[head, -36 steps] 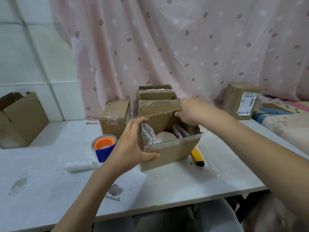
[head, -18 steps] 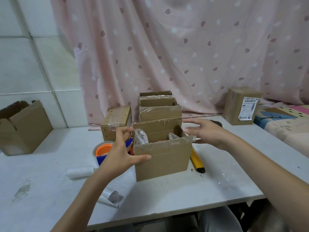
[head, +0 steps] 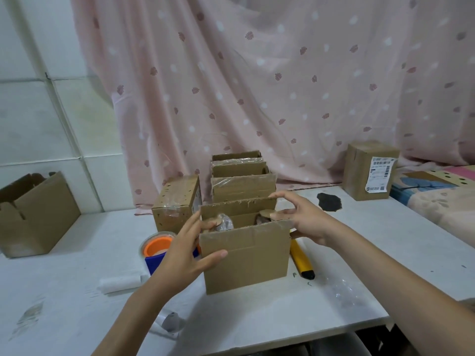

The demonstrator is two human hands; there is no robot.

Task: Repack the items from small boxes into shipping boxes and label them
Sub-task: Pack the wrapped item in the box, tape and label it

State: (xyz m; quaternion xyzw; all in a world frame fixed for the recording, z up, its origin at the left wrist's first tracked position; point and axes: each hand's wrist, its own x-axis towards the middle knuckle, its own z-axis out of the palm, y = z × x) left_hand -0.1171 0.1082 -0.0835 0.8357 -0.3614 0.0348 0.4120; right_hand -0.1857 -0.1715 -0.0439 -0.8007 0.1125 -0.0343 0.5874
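— Shipping box (head: pixel 246 258) first: where is it sitting?

— On the white table (head: pixel 257 314), upright, top open, right in front of me. Every place I give is reckoned from that box.

— And your left hand (head: pixel 185 255)?

— It grips the box's left wall: thumb laid across the front face, fingers curled over the left top edge onto the small flap there.

— Your right hand (head: pixel 305 219)?

— It is at the box's right top corner. The thumb and forefinger pinch the small right flap, and the other fingers reach toward the raised back flap.

— What is inside?

— Something wrapped in clear plastic (head: pixel 226 223) shows near the left wall. I cannot tell what it is.

— What lies beside the box?

— Just left of it, partly behind my left hand, a tape roll with an orange core (head: pixel 157 246) on a blue holder. Farther left and nearer me, a white paper roll (head: pixel 120 283). Just right of the box, a yellow knife (head: pixel 300 258) flat on the table. Behind it, a row of open cartons (head: pixel 241 181), and a taped carton (head: pixel 177 204) behind and to the left. Far right, a labelled carton (head: pixel 370 170). Far left, an open carton (head: pixel 36 214).
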